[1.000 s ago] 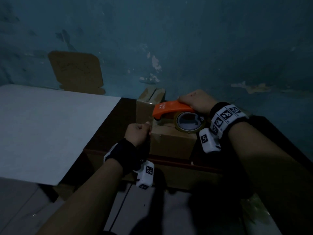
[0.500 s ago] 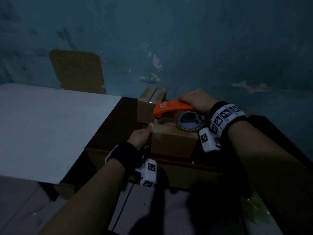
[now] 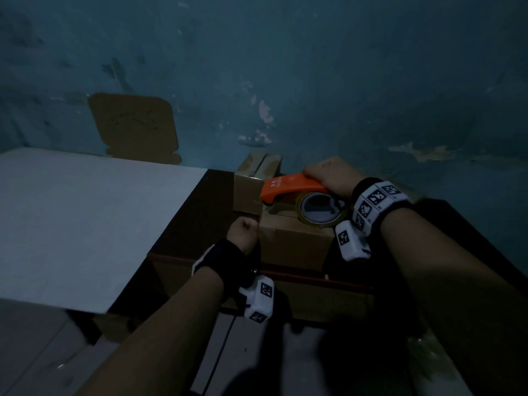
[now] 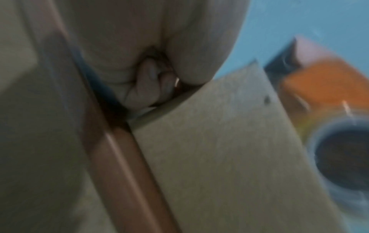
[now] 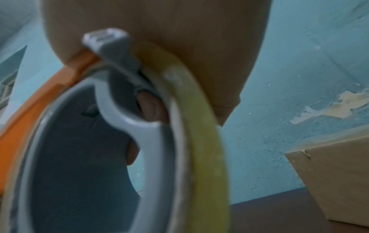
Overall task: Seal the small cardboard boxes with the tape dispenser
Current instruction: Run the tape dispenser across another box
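From the head view, we see the right hand (image 3: 328, 175) wrapped around the orange plastic tape dispenser (image 3: 288, 188) on top of the small brown cardboard box (image 3: 297, 241); the box seam runs toward 9 o'clock, where the left hand (image 3: 243, 234) waits.

In the left wrist view, this hand's fingers (image 4: 143, 88) are curled against the box corner; we cannot tell whether they pinch tape.

In the right wrist view, the fingers (image 5: 149, 108) hook through the dispenser.

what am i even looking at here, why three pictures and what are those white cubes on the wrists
No machine here: a person is working with bare hands. The big picture comes from a camera on the head; the two blurry close-ups come from cameras strapped to each wrist, which are those white cubes with black patterns. On a dark table stands a small cardboard box, with a second box behind it against the blue wall. The right hand grips an orange tape dispenser resting on the box top. The left hand, fingers curled, is at the box's left edge; what it pinches is too blurred to tell.
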`<state>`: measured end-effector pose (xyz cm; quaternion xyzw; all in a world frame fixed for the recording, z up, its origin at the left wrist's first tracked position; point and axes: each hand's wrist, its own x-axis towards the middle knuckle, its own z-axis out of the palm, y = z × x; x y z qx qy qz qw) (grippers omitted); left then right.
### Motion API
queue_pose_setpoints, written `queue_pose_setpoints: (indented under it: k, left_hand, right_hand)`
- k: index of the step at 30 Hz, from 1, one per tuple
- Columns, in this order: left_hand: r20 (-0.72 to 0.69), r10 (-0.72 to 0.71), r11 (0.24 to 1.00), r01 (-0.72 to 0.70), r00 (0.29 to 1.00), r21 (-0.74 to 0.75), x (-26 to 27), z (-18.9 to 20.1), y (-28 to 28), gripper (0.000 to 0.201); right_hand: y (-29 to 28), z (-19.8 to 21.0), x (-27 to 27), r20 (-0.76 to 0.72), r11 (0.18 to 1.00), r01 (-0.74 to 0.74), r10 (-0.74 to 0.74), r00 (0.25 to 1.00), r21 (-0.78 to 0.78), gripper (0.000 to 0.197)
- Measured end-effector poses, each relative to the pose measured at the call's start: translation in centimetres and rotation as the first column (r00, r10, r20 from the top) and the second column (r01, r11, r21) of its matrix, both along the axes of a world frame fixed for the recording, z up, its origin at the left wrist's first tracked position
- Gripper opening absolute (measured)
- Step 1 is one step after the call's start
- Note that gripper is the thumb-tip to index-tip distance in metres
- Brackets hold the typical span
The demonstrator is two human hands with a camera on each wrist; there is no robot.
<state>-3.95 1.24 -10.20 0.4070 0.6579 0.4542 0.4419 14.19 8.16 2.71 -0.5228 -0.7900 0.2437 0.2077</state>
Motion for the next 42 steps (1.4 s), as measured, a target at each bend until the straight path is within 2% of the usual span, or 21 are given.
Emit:
queue_pose_setpoints:
  k: [2, 3, 5, 7, 10, 13, 15, 17, 20, 22, 25, 28, 30, 31, 33, 35, 36, 39, 42]
  left_hand:
    - [0.034, 0.106, 0.991, -0.109, 0.994, 0.075, 0.2, 0.5, 0.2, 0.015]
    - [0.101, 0.143, 0.981, -0.154, 0.985, 0.114, 0.5, 1.2, 0.3, 0.021]
    - [0.29, 0.131, 0.98, -0.168, 0.948, 0.104, 1.1, 1.7, 0.8, 0.039]
    - [0.481, 0.076, 0.993, -0.11, 0.873, 0.042, 1.9, 1.8, 0.9, 0.05]
    - [0.54, 0.018, 0.999, -0.03, 0.841, 0.014, 2.6, 2.3, 0.3, 0.061]
    - [0.541, 0.001, 1.0, -0.01, 0.841, 0.015, 2.3, 2.5, 0.2, 0.053]
    - [0.522, 0.014, 1.0, -0.005, 0.853, -0.019, 1.8, 2.9, 0.6, 0.051]
    - [0.441, 0.016, 0.999, 0.001, 0.897, -0.038, 1.6, 3.4, 0.9, 0.045]
    - [0.195, 0.002, 1.0, -0.005, 0.981, 0.012, 1.4, 3.8, 1.5, 0.028]
    - [0.073, -0.017, 0.998, 0.012, 0.997, 0.066, 1.6, 3.8, 1.8, 0.029]
    - [-0.048, -0.025, 0.997, 0.028, 0.999, 0.07, 1.8, 3.8, 1.8, 0.027]
    - [-0.084, 0.014, 0.998, -0.008, 0.996, 0.07, 1.8, 3.4, 1.8, 0.031]
    - [-0.053, 0.02, 0.997, -0.016, 0.998, 0.082, 1.8, 3.1, 1.8, 0.023]
    - [-0.038, 0.018, 0.996, -0.015, 0.999, 0.085, 1.8, 3.1, 1.7, 0.027]
    - [-0.044, 0.016, 0.996, -0.013, 0.999, 0.087, 1.9, 3.4, 1.3, 0.029]
    - [-0.027, 0.017, 0.997, -0.015, 0.999, 0.082, 2.1, 3.8, 1.0, 0.026]
    - [-0.024, 0.021, 0.996, -0.019, 0.999, 0.085, 2.1, 3.9, 0.9, 0.026]
    - [-0.083, 0.018, 0.996, -0.011, 0.996, 0.085, 2.1, 4.0, 0.9, 0.028]
    - [-0.114, -0.012, 0.997, 0.02, 0.993, 0.073, 2.0, 4.1, 0.9, 0.032]
  right_hand:
    - [-0.3, 0.2, 0.0, -0.033, 1.0, 0.017, -0.018, 0.999, -0.026, 0.039]
    - [-0.2, 0.2, 0.1, -0.039, 1.0, 0.02, -0.021, 0.999, -0.022, 0.039]
    - [-0.2, 0.1, 0.1, -0.024, 1.0, 0.015, -0.015, 1.0, -0.009, 0.041]
    - [-0.2, 0.1, 0.0, -0.051, 0.999, 0.037, -0.038, 0.998, -0.022, 0.041]
    - [-0.2, 0.0, -0.1, -0.033, 0.998, 0.053, -0.053, 0.998, -0.018, 0.04]
    - [-0.3, 0.0, -0.2, -0.036, 0.999, 0.046, -0.047, 0.998, -0.02, 0.041]
    - [-0.3, 0.1, -0.3, -0.014, 1.0, 0.004, -0.004, 1.0, -0.012, 0.047]
    - [-0.5, 0.1, -0.2, -0.014, 1.0, 0.02, -0.02, 1.0, -0.011, 0.047]
    - [-0.4, 0.0, 0.0, -0.04, 0.999, 0.025, -0.026, 0.999, -0.02, 0.04]
    - [-0.4, 0.1, 0.0, -0.036, 0.999, 0.036, -0.038, 0.999, -0.031, 0.04]
    - [0.1, -0.2, 0.1, -0.032, 0.998, 0.051, -0.052, 0.998, -0.035, 0.041]
    - [0.2, -0.3, 0.0, 0.001, 0.996, 0.079, -0.079, 0.997, -0.028, 0.036]
    - [0.1, -0.1, 0.1, 0.029, 0.996, 0.078, -0.077, 0.997, -0.044, 0.036]
    - [0.1, 0.1, 0.2, 0.045, 0.996, 0.076, -0.073, 0.996, -0.047, 0.037]
    - [-0.3, 0.6, 0.0, 0.064, 0.997, 0.048, -0.044, 0.997, -0.063, 0.047]
    - [-0.4, 0.8, -0.1, 0.105, 0.998, 0.003, 0.004, 0.995, -0.062, 0.066]
    - [-0.6, 0.9, 0.0, 0.116, 0.998, -0.004, 0.012, 0.993, -0.061, 0.067]
    - [-1.0, 1.3, 0.1, 0.11, 0.999, 0.022, -0.017, 0.994, -0.045, 0.048]
    - [-1.1, 1.5, 0.6, 0.096, 0.999, -0.004, 0.009, 0.995, -0.05, 0.049]
